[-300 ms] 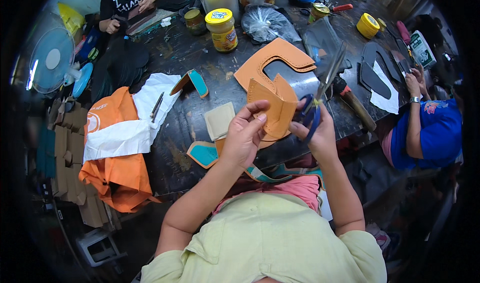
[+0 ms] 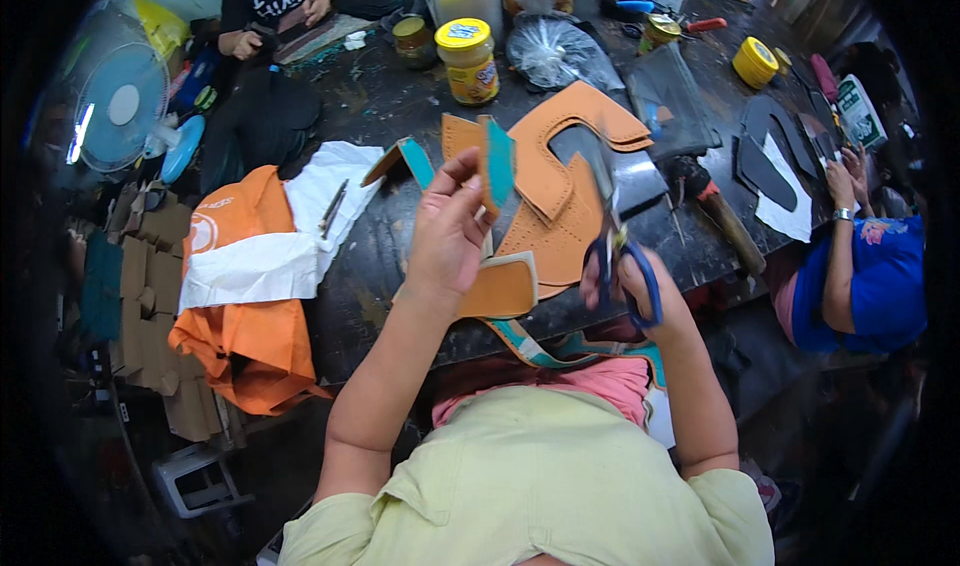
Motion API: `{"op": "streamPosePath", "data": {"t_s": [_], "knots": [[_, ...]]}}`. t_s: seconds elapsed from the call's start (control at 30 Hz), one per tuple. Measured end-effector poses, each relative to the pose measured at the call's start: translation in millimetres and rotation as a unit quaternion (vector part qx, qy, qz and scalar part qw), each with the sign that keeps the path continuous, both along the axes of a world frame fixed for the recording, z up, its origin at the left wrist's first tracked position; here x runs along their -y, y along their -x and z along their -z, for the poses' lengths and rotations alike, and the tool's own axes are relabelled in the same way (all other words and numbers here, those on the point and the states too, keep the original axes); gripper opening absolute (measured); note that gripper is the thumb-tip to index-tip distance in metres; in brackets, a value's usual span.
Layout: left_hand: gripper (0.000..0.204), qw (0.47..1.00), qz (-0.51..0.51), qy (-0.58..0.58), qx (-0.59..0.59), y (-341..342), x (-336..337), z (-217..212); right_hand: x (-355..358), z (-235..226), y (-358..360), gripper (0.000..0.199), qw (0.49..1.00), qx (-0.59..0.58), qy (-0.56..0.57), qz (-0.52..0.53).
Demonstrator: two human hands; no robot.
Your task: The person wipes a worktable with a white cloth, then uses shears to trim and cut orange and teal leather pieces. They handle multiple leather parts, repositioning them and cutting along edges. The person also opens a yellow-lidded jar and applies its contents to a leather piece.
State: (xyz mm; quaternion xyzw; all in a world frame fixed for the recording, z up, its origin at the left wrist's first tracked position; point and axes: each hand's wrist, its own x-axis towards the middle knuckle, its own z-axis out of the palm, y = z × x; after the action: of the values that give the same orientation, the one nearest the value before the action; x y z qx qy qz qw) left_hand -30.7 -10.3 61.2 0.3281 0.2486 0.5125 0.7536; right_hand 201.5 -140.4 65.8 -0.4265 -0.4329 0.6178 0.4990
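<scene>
My left hand [image 2: 450,231] is raised over the table, thumb and fingers pinching a folded tan leather piece [image 2: 498,166] with a teal lining. In my right hand [image 2: 655,291] is a pair of scissors [image 2: 614,238] with blue handles, its blades pointing away and blurred by motion. The blades are apart from the held piece. Beneath and between my hands lie perforated tan leather cutouts [image 2: 560,228], overlapping a larger curved one [image 2: 540,131]. Close to my left wrist is a tan piece with a pale edge [image 2: 503,291]. A smaller folded teal-lined piece [image 2: 412,162] stands farther left.
To the left are an orange bag [image 2: 245,341] and white cloth [image 2: 335,181] with a metal tool on it. A yellow-lidded jar [image 2: 468,66] and plastic bag [image 2: 560,51] stand behind. A hammer [image 2: 735,231] lies at right, near a co-worker in blue [image 2: 870,286]. Another person works far left.
My left hand has moved left, away from the scissors. The leather in it now shows teal lining, where a tan face showed before. My right hand has lowered slightly with the scissors.
</scene>
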Motion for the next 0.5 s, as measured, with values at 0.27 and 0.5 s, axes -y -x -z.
{"op": "streamPosePath", "data": {"t_s": [0.27,0.5], "knots": [[0.027,0.993,-0.109,-0.029,-0.026,40,-19,-9,14,23,59,0.056,0.932,-0.247,0.113,-0.239],[0.026,0.987,-0.153,-0.019,-0.045,45,-9,-9,-19,-1,87,0.045,0.954,-0.217,0.123,-0.164]]}}
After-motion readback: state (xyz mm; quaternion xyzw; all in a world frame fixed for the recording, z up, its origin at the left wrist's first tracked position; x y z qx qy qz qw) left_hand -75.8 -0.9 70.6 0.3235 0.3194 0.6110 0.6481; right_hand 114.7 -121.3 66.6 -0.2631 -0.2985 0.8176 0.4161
